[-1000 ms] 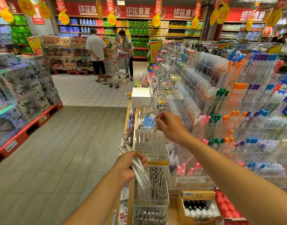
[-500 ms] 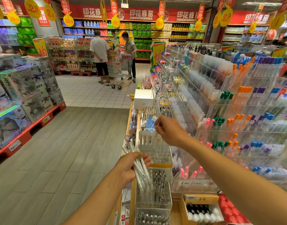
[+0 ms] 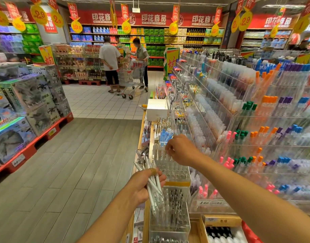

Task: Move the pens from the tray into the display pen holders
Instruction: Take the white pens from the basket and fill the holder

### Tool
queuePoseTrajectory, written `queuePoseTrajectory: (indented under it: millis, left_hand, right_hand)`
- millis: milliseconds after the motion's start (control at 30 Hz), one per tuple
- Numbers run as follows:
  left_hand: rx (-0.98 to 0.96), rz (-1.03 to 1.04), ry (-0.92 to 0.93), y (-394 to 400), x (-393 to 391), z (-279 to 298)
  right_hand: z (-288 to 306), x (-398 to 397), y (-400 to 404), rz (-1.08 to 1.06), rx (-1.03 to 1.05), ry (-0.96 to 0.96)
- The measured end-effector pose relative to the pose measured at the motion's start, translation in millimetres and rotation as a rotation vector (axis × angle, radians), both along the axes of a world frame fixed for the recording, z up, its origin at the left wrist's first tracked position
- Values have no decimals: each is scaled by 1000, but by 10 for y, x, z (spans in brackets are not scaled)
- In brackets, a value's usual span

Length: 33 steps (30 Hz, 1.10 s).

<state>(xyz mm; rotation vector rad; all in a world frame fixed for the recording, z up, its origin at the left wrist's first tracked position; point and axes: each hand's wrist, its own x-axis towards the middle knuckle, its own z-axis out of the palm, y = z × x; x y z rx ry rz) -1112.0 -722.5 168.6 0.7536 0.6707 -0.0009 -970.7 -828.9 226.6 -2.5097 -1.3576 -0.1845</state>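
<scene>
So the left hand (image 3: 143,185) is wrapped around a bundle of white pens (image 3: 154,188), fingers curled tight round the middle of the bunch, with the ends fanning out above the fist and the tips pointing down toward the shelf edge. It sits just beside the clear pen holder (image 3: 173,170), the one with the grid of little slots and a yellow strip along its front. A few white pens already stand upright in the back rows of that holder.

Right hand (image 3: 181,149) is hovering over the far side of the same holder, fingers bent down and pinched together at the tips right at the tops of the standing pens. Looks like it's pinching one of them, but the pen itself is mostly see-through and blurry there, so can't say for sure.

Below that holder there's another clear box (image 3: 170,213) packed with dark-tipped pens. To the right is a big tiered rack of markers (image 3: 266,137) with orange, green, purple and blue caps. A white box (image 3: 156,109) sits further down the shelf. Way back, two people stand at a shopping cart (image 3: 132,76) on the tiled floor
</scene>
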Motion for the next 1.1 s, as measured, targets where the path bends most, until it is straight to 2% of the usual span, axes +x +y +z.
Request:
queuePoseTrajectory:
  millis: [167,267,333,467,567,767,933,1100]
  left_hand:
    - [21,-31,-6,1,5,-9]
    - [40,-56,-27,-8,-3,7]
    - [26,-57,-69,-15,0,24]
    - [51,-37,-131,-44,7,34]
    - [77,-33,-155,-67,-11,34]
    - [-34,12,-73,-76,4,23]
    - [-88,98,6,-32,27,-28]
    - [-31,42,54,26,14,-67]
  right_hand:
    - [50,-32,-7,-46,-72,-53]
    - [53,-133,-1,-3,4,-60]
    - [49,-218,13,37,70,98]
    - [-23,-289,8,-7,21,447]
    - [-71,-316,-16,-49,133,661]
    - [37,-266,-59,-83,176,894]
    - [148,-201,-112,-68,294,890]
    - [301,-127,-117,-46,396,581]
